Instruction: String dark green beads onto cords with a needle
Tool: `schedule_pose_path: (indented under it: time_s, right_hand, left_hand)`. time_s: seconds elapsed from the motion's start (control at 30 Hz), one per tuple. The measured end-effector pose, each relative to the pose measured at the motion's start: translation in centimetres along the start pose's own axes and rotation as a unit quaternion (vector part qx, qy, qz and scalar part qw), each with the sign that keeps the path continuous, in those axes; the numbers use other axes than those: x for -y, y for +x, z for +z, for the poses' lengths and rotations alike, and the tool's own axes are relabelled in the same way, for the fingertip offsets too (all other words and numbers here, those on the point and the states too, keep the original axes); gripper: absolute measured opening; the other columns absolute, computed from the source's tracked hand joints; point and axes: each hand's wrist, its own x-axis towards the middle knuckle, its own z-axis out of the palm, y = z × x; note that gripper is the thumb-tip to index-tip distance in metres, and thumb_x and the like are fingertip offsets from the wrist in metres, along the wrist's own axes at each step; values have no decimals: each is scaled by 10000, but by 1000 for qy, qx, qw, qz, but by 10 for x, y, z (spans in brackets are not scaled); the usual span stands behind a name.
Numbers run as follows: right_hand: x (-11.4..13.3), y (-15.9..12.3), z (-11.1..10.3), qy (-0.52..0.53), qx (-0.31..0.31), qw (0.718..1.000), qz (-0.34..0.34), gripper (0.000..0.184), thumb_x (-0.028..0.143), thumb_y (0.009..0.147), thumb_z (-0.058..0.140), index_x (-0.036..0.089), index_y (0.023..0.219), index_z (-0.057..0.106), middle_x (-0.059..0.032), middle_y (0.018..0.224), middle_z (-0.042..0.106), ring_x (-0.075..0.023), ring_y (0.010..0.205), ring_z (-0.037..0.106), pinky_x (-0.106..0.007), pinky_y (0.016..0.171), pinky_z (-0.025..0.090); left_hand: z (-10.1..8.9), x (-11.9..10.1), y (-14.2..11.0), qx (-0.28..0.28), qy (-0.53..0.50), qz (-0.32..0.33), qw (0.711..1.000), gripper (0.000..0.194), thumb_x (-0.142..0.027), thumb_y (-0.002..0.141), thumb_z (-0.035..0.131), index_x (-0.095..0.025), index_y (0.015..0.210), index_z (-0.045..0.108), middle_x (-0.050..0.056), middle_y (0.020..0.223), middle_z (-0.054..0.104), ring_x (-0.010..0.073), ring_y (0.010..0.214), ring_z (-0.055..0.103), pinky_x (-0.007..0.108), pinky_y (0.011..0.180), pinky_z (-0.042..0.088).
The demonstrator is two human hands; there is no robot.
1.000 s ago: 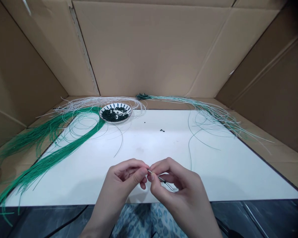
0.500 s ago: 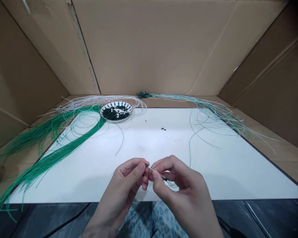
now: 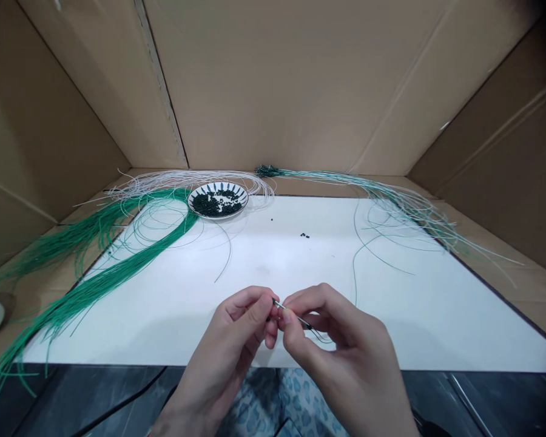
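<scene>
My left hand [image 3: 236,340] and my right hand [image 3: 341,352] meet fingertip to fingertip over the near edge of a white board [image 3: 418,315]. Both are pinched on a thin pale cord [image 3: 355,267] that runs from my right fingers up the board. A small dark bead [image 3: 307,326] sits on the cord just inside my right fingers. What my left thumb and forefinger pinch at the cord's tip is too small to make out.
A small patterned dish [image 3: 217,201] of dark beads stands at the back left. Green cords [image 3: 86,291] fan out at the left, white cords [image 3: 164,181] behind the dish, pale beaded cords [image 3: 391,203] at the right. Loose beads [image 3: 304,235] lie mid-board. Cardboard walls [image 3: 282,85] enclose it.
Both hands have stayed pinched together on the cord; the view has shifted slightly, so everything sits a little to the right and higher.
</scene>
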Motion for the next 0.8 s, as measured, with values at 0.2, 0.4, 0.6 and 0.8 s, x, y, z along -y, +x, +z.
schedule_pose_path:
  time_s: [0.2,0.4,0.6,0.8]
  right_hand:
    - [-1,0,-2,-20,9,1000,-20,136,130,837,618,223,738,628,54,670,688,-109,632,691,-187,641,541]
    - [-1,-1,-2,-24,7,999,-24,143,134,833,610,212,715,625,46,679,681,-108,636,678,-189,648,525]
    - [1,0,-3,-19,16,1000,-10,128,150,831,612,211,720,631,37,682,688,-122,646,679,-216,658,525]
    - [4,1,-5,-23,24,999,9,149,158,834,614,219,698,628,19,672,685,-147,645,668,-252,660,535]
  left_hand:
    - [0,-1,0,8,27,7,1000,231,-337,794,824,-132,718,747,-32,583,607,38,528,485,103,505,368]
    - [-1,-2,0,6,43,11,999,237,-353,785,829,-137,724,751,-27,591,613,47,540,481,122,513,365]
    - [0,-1,0,1,44,7,999,231,-350,771,840,-143,714,755,-28,588,627,43,529,474,121,509,357]
    - [0,-2,-1,-10,72,11,997,231,-366,745,856,-156,709,768,-31,588,633,46,526,468,129,509,362]
